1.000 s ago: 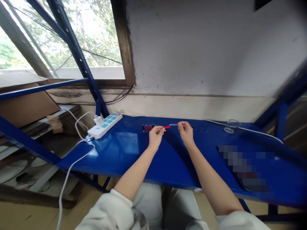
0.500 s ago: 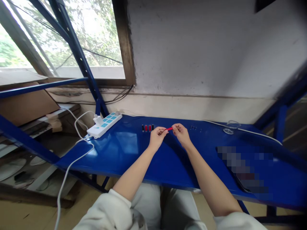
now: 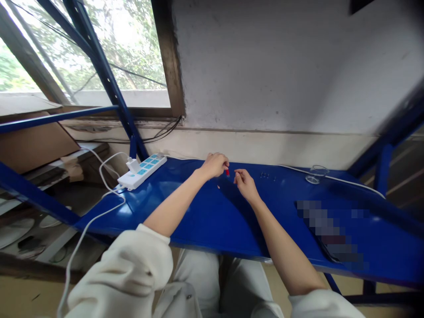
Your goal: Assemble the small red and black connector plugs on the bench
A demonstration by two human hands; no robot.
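My left hand (image 3: 214,164) reaches forward over the blue shelf (image 3: 185,212) near the back wall, fingers curled round a small red piece (image 3: 227,172) that pokes down below them. It hides the row of small red and black pieces that stood there. My right hand (image 3: 243,182) rests just to the right, fingers loosely curled, thumb and fingertips close together; I cannot make out anything in it. A few tiny dark parts (image 3: 266,176) lie to its right.
A white power strip (image 3: 143,171) with blue sockets and a plugged charger lies at the back left, its cable (image 3: 86,225) trailing off the shelf's edge. A clear round dish (image 3: 315,174) and a thin white cable sit at the back right. Blue rack struts stand on both sides.
My left hand moved forward toward the wall with the red piece, now covering the row of small pieces. The hands came apart; my right hand stayed roughly in place.
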